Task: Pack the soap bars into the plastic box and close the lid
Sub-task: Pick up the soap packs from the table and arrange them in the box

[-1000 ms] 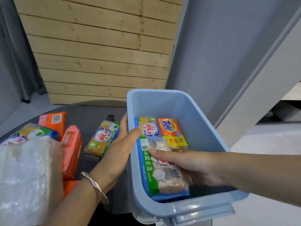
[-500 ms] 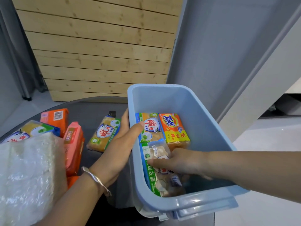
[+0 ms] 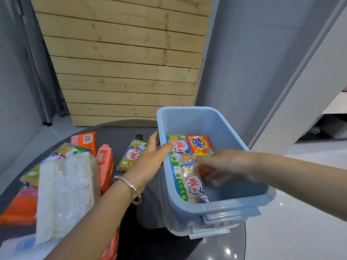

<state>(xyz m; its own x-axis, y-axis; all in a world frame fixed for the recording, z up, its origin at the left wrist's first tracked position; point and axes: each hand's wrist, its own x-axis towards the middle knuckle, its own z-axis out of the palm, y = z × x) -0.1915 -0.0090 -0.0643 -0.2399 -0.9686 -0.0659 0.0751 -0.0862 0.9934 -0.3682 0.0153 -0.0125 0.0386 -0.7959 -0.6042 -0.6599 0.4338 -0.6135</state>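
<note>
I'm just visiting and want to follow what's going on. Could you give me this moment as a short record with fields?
Setting: round dark table, wooden slat wall behind
Container: blue plastic box, open, no lid on it
In the box: orange Tide bar, two green-labelled bars, far and near
Left hand: gripping the box's left rim
Right hand: blurred, inside the box above the soaps, no bar visibly held
Still on the table: green-labelled bar, pink bar, orange bars, clear-wrapped white pack

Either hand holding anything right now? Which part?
Left hand grips the blue plastic box by its left rim, thumb inside. Right hand, blurred inside the box, holds nothing visible.
</note>
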